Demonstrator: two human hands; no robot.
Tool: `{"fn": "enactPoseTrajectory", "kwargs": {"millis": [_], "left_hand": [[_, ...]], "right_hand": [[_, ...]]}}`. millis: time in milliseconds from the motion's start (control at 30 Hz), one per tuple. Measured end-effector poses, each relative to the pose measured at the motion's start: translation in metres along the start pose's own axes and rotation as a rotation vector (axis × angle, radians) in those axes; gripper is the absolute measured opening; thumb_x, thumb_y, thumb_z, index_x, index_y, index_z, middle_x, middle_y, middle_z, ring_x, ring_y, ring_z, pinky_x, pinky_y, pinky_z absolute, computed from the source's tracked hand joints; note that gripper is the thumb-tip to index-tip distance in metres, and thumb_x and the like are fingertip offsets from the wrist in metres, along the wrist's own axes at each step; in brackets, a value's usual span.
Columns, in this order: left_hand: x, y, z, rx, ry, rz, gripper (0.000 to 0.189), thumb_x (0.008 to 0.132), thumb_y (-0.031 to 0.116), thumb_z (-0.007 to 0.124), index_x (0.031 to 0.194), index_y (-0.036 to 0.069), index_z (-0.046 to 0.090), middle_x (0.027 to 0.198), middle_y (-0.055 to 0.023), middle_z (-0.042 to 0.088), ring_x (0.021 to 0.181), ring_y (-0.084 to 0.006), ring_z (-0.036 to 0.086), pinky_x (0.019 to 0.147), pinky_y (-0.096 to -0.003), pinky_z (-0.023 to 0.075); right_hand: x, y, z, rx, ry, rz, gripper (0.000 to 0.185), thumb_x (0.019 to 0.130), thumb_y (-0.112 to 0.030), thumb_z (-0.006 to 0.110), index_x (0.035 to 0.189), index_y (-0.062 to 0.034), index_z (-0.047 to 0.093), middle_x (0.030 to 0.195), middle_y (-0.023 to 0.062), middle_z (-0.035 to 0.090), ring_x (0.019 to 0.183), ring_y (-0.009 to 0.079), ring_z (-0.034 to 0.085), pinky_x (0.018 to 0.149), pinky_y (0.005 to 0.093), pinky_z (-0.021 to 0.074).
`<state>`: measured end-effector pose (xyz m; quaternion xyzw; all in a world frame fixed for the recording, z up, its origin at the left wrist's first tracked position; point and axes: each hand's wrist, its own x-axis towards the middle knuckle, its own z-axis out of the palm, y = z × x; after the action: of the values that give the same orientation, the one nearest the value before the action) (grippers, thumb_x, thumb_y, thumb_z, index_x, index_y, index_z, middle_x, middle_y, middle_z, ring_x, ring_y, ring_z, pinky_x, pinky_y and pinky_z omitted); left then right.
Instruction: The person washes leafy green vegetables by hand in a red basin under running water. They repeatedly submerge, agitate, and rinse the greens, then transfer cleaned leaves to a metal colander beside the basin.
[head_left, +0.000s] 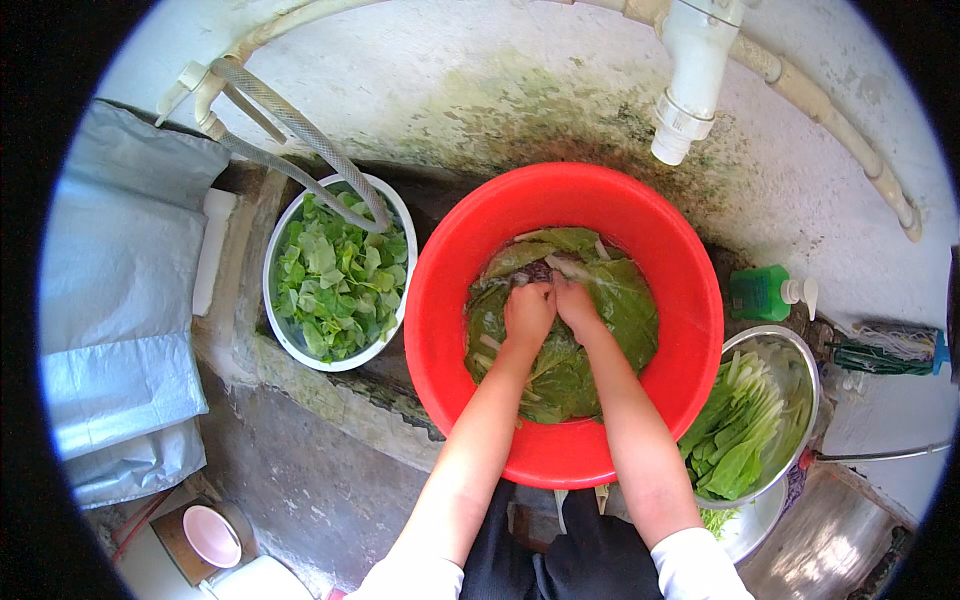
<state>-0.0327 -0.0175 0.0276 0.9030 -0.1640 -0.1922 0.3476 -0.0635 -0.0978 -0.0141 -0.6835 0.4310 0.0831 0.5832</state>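
Observation:
A large red plastic tub stands before me, holding water and broad green leaves with pale stalks. My left hand and my right hand are side by side near the middle of the tub, their fingers meeting at a dark, purplish-brown thing among the leaves. Fingertips of both hands are partly hidden, and I cannot tell which hand grips it, or whether either does. A pale stalk lies just beyond my right hand.
Left of the tub stands a white-rimmed basin of leafy greens under a looped grey hose. On the right are a steel bowl with long-stemmed greens and a green pump bottle. A white drainpipe hangs above.

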Motion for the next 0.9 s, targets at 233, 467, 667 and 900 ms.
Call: {"fn": "enactPoseTrajectory", "kwargs": {"millis": [233,467,667,900], "left_hand": [[0.002,-0.005,-0.001,-0.265,0.173,0.180,0.019,0.073,0.015,0.052,0.069,-0.003,0.057,0.058,-0.0160,0.055,0.051,-0.0196,0.053,0.052,-0.0312,0.0418],[0.016,-0.015,0.012,-0.431,0.077,-0.258,0.027,0.078,0.018,0.049,0.093,-0.004,0.054,0.086,-0.0135,0.058,0.076,-0.0191,0.053,0.068,-0.0305,0.0405],[0.016,-0.017,0.024,-0.679,-0.154,-0.552,0.033,0.082,0.021,0.048,0.107,-0.001,0.049,0.103,-0.0129,0.054,0.090,-0.0234,0.051,0.076,-0.0317,0.0389],[0.020,-0.053,0.034,-1.332,-0.165,-0.760,0.019,0.081,0.019,0.051,0.094,0.006,0.053,0.080,-0.0033,0.055,0.071,-0.0141,0.048,0.062,-0.0320,0.0367]], "right_hand": [[-0.035,-0.055,-0.024,-0.478,0.195,-0.180,0.050,0.082,-0.046,0.038,0.077,-0.0012,0.060,0.067,0.0199,0.057,0.067,0.0367,0.056,0.060,0.0440,0.0433],[-0.009,-0.018,-0.031,-0.918,0.532,-0.354,0.021,0.080,-0.020,0.045,0.089,-0.0028,0.052,0.096,0.0163,0.051,0.056,0.0282,0.057,0.054,0.0379,0.0466],[-0.020,-0.025,-0.026,-0.974,0.188,-0.217,0.027,0.075,-0.009,0.045,0.100,-0.0017,0.048,0.108,0.0165,0.044,0.078,0.0283,0.058,0.063,0.0393,0.0476],[-0.030,-0.042,-0.020,-0.651,0.077,-0.342,0.030,0.071,-0.013,0.056,0.100,-0.0142,0.050,0.100,0.0116,0.047,0.085,0.0330,0.053,0.068,0.0439,0.0437]]}}
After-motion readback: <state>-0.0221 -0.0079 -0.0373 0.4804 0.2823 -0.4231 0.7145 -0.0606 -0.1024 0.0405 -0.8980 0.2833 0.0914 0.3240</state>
